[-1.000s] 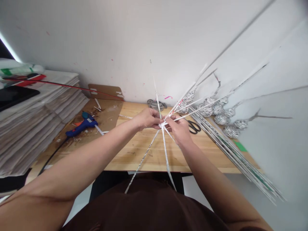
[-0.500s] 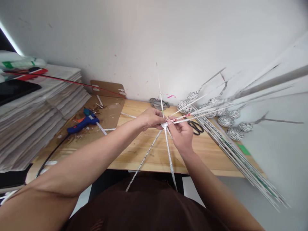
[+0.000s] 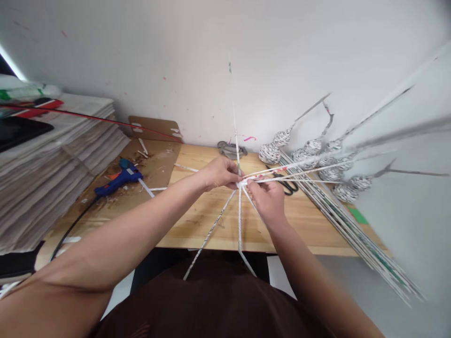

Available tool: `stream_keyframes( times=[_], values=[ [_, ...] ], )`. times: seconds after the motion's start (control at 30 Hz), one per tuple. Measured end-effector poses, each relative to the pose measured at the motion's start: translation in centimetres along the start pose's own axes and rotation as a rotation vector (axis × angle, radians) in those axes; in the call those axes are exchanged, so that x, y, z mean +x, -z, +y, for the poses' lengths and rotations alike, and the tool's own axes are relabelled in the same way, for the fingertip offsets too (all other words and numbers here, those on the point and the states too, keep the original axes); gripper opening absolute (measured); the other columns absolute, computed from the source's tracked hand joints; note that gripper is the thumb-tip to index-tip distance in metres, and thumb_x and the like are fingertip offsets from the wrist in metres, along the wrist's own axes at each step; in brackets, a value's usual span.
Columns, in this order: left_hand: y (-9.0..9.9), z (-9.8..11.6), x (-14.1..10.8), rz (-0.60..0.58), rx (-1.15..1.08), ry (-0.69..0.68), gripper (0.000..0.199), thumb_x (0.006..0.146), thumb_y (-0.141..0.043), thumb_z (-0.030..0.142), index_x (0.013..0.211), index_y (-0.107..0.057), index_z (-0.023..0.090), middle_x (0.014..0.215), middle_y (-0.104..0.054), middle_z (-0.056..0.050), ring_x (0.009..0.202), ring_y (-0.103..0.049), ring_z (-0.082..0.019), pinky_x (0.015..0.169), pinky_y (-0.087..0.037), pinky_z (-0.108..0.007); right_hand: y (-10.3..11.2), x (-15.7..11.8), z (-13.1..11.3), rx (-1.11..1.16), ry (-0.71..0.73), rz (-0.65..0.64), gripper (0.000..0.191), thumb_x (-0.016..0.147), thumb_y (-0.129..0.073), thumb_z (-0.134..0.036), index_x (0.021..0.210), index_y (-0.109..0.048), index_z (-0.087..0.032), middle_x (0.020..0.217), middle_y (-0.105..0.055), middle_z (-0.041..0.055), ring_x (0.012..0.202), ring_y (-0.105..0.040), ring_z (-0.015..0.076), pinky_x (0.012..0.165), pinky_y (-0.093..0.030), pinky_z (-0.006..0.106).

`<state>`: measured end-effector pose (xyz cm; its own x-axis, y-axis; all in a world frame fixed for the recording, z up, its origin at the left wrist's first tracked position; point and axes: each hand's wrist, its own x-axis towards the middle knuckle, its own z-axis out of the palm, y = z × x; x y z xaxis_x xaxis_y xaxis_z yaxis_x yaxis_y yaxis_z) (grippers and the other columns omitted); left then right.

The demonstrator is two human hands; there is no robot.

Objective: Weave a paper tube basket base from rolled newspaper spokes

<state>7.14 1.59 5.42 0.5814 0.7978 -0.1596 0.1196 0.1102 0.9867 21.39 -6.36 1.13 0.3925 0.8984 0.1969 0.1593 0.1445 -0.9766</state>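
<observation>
Rolled paper sticks point(image 3: 240, 220) radiate from a small woven centre point(image 3: 241, 184) held above the wooden table. My left hand point(image 3: 221, 173) pinches this centre from the left, thumb and fingers closed. From the right, my right hand point(image 3: 268, 196) is closed on the sticks beside the centre. Several sticks stretch right over my right hand, one rises toward the wall, and others hang down toward my lap. One of the lower sticks is bent near the table's front edge. My fingers hide part of the weave.
A blue glue gun point(image 3: 120, 179) lies on cardboard at left, near a tall stack of paper point(image 3: 59, 173). Black scissors point(image 3: 289, 185) lie behind my right hand. Woven paper balls point(image 3: 270, 152) and a bundle of paper sticks point(image 3: 338, 220) occupy the right side.
The sticks on the right have spread and shifted, one now lying lower. A front stick has swung left and bent. Both hands keep their hold at the centre.
</observation>
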Motion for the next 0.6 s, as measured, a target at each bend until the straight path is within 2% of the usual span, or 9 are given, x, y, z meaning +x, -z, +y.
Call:
stream_keyframes(
  times=[0.13, 0.3, 0.4, 0.47, 0.6],
  values=[
    [-0.1, 0.3, -0.2, -0.008, 0.043, -0.025, 0.014, 0.07, -0.07, 0.0, 0.062, -0.062, 0.008, 0.08, -0.073, -0.007, 0.063, -0.066, -0.01, 0.064, -0.059, -0.025, -0.9, 0.2, 0.2, 0.242, -0.135, 0.127, 0.018, 0.064, -0.075, -0.03, 0.07, -0.063, -0.017, 0.059, -0.063, -0.0014, 0.051, -0.056, 0.0112, 0.046, -0.039, 0.022],
    [0.0, 0.5, -0.4, -0.026, 0.153, -0.031, 0.009, 0.072, -0.068, 0.001, 0.068, -0.065, 0.009, 0.068, -0.069, -0.004, 0.061, -0.065, -0.01, 0.066, -0.058, -0.025, -1.6, -0.1, 0.1, 0.308, -0.186, 0.185, 0.02, 0.063, -0.075, -0.03, 0.073, -0.062, -0.018, 0.06, -0.065, -0.0019, 0.05, -0.056, 0.0102, 0.044, -0.036, 0.021],
    [-0.1, 0.3, -0.3, 0.004, 0.259, -0.069, 0.007, 0.071, -0.072, 0.007, 0.068, -0.066, 0.01, 0.062, -0.067, -0.003, 0.059, -0.065, -0.011, 0.063, -0.057, -0.024, -1.7, -0.1, 0.1, 0.322, -0.204, 0.178, 0.02, 0.063, -0.076, -0.029, 0.073, -0.063, -0.018, 0.056, -0.063, -0.0033, 0.048, -0.053, 0.0092, 0.044, -0.035, 0.021],
    [-0.3, 0.2, -0.1, 0.043, 0.34, -0.082, 0.007, 0.071, -0.074, 0.011, 0.068, -0.067, 0.011, 0.061, -0.068, -0.003, 0.058, -0.066, -0.013, 0.06, -0.056, -0.024, -1.6, 0.1, 0.3, 0.322, -0.18, 0.166, 0.02, 0.064, -0.077, -0.029, 0.074, -0.065, -0.018, 0.055, -0.062, -0.0037, 0.048, -0.053, 0.0094, 0.046, -0.037, 0.022],
    [-0.5, -0.2, 0.2, 0.091, 0.429, -0.075, 0.004, 0.07, -0.073, 0.014, 0.07, -0.07, 0.011, 0.062, -0.069, -0.005, 0.058, -0.068, -0.015, 0.057, -0.054, -0.024, -1.5, 0.2, 0.8, 0.268, -0.026, 0.169, 0.019, 0.066, -0.078, -0.029, 0.076, -0.068, -0.017, 0.065, -0.068, -0.0004, 0.059, -0.06, 0.0126, 0.057, -0.046, 0.025]
  ],
)
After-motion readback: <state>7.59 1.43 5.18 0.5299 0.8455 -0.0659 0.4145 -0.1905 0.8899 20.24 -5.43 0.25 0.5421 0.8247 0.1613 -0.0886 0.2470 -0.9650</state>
